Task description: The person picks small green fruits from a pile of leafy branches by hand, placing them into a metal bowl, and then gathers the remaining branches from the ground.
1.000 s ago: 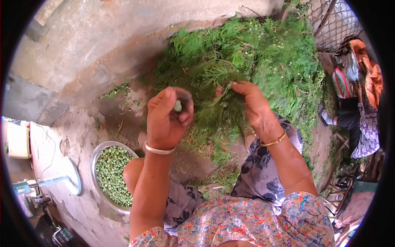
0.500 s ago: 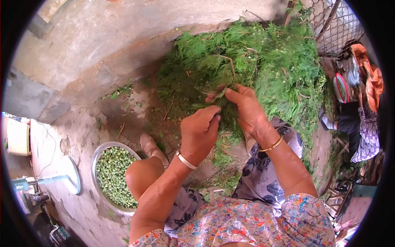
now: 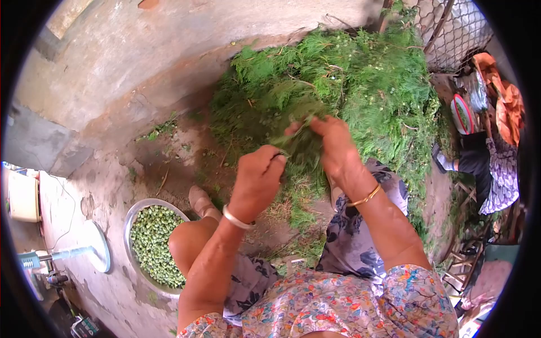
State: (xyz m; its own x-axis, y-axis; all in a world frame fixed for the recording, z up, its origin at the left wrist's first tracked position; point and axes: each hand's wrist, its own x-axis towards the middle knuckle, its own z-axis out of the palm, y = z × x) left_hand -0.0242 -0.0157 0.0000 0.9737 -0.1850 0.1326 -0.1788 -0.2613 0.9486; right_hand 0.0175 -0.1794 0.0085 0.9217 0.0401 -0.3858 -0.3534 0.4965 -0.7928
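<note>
My right hand [image 3: 337, 147] pinches a feathery evergreen sprig [image 3: 301, 138], which is smeared by motion. Close by on the left, my left hand [image 3: 256, 177] is closed, thumb against fingers, at the near end of the sprig. What lies between its fingertips is too small to make out. Beyond both hands spreads a big heap of green evergreen branches [image 3: 383, 84] with small pale-green cones among the leaves. To the left of my knee stands a round metal basin [image 3: 131, 217] holding many small green cones [image 3: 158, 242].
A concrete wall [image 3: 163, 50] runs behind the heap, with wire mesh [image 3: 456, 34] at the upper right. A pedestal fan base [image 3: 97, 248] stands left of the basin. At the right, another person's leg [image 3: 470, 166] shows near an orange cloth [image 3: 499, 96]. Loose sprigs [image 3: 304, 217] litter the ground.
My left hand has moved left and slightly down, away from my right hand. The sprig in my right hand has swung and blurred. The whole view has shifted slightly.
</note>
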